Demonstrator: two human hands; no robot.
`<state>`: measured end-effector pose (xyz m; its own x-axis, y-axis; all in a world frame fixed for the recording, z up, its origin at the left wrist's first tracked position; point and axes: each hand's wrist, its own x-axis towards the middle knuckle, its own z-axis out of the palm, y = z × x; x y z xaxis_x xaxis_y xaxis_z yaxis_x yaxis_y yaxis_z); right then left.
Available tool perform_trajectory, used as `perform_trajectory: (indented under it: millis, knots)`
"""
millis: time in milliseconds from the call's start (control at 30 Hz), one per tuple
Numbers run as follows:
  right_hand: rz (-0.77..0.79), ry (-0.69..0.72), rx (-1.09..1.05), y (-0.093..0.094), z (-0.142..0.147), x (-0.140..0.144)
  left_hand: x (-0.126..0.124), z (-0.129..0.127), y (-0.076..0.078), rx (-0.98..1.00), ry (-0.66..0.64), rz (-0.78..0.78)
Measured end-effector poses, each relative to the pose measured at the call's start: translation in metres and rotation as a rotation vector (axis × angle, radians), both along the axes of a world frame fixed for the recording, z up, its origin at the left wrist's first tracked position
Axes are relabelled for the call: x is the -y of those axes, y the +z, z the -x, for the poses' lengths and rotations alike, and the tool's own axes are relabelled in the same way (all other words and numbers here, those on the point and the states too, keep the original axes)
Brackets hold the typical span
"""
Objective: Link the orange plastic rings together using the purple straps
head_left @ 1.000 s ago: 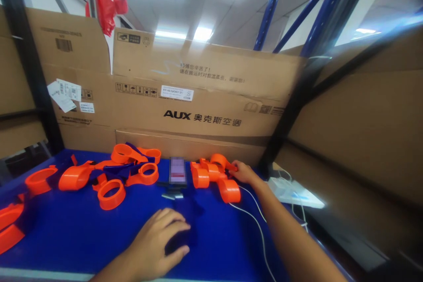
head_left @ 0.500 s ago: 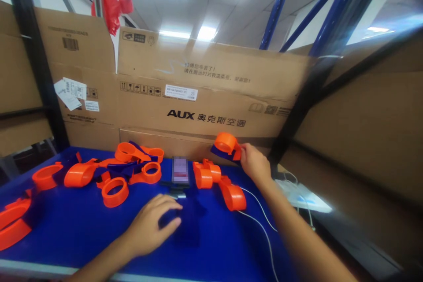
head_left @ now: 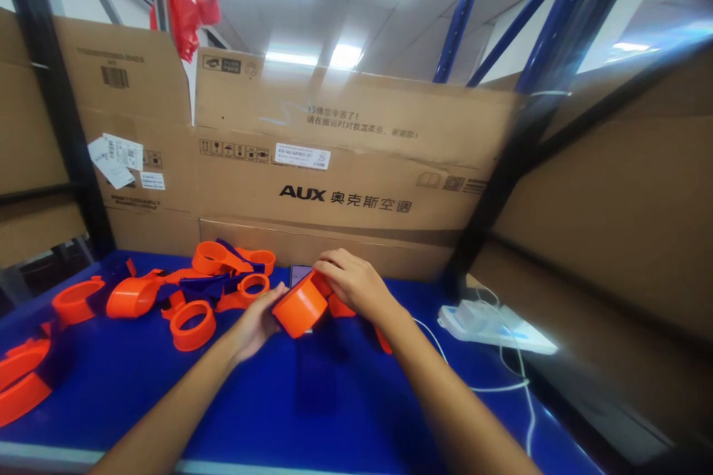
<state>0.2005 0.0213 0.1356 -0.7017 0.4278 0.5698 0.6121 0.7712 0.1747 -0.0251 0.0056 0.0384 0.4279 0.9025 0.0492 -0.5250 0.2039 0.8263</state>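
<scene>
A: Nearest: bare blue table top [head_left: 345, 415], nothing on it under the forearms.
B: Hands?
A: Both raised just above it, meeting on one orange tape dispenser [head_left: 301, 308]. Left hand [head_left: 257, 323] curled against its left edge, fingertips touching; hard to tell whether properly gripping or just steadying. Right hand [head_left: 356, 283] wrapped over the top and back, fingers closed round it.
B: Risk?
A: Grip looks lopsided. Probably most of the load on the right hand; if the left only touches, could twist out and drop onto the table. Dark blue part underneath blends into the surface, easy to lose sight of.
B: Snags?
A: White cable [head_left: 490, 387] running along the table right of the right forearm, up to the white power strip [head_left: 490, 323] at the table's right edge. Elbow swinging out could hook it and drag the strip off.
B: Further back?
A: More orange pieces just behind the right hand, partly hidden. Pile of orange rings and dispensers [head_left: 217, 286] to the left, near the left hand; careless pull-back could knock those. Phone [head_left: 299, 273] peeking out behind the held dispenser, close enough to get bumped. Cardboard box wall [head_left: 345, 163] at the far edge.
</scene>
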Motion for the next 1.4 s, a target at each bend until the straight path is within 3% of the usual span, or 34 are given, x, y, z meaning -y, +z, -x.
perform_trajectory:
  millis: [100, 167, 267, 367, 500, 633, 867, 1133, 1400]
  knots:
    - [0.021, 0.030, 0.007, -0.012, 0.006, -0.003, 0.004, 0.001, -0.004, 0.015, -0.150, 0.016]
    - [0.018, 0.037, 0.021, -0.020, 0.013, 0.000, 0.005, -0.004, -0.004, 0.035, -0.167, 0.032]
    - [0.019, 0.043, -0.062, -0.032, 0.022, 0.006, 0.005, -0.013, -0.005, 0.038, -0.036, 0.045]
    - [0.093, -0.020, -0.370, -0.047, 0.025, 0.011, 0.003, -0.018, -0.010, 0.018, 0.119, -0.013]
    - [0.376, -0.060, -0.779, -0.072, 0.023, 0.009, 0.002, -0.016, -0.016, -0.091, 0.184, -0.072]
    - [0.635, -0.017, -0.909, -0.090, 0.023, 0.007, 0.000, -0.013, -0.020, -0.115, 0.225, -0.096]
    - [0.779, 0.034, -0.946, -0.100, 0.031, 0.010, -0.007, -0.015, -0.026, -0.098, 0.392, -0.171]
    - [0.650, -0.054, -0.883, -0.104, 0.037, 0.013, -0.004, -0.016, -0.026, -0.210, 0.409, -0.374]
    - [0.583, -0.094, -0.839, -0.102, 0.038, 0.019, -0.007, -0.017, -0.031, -0.304, 0.420, -0.418]
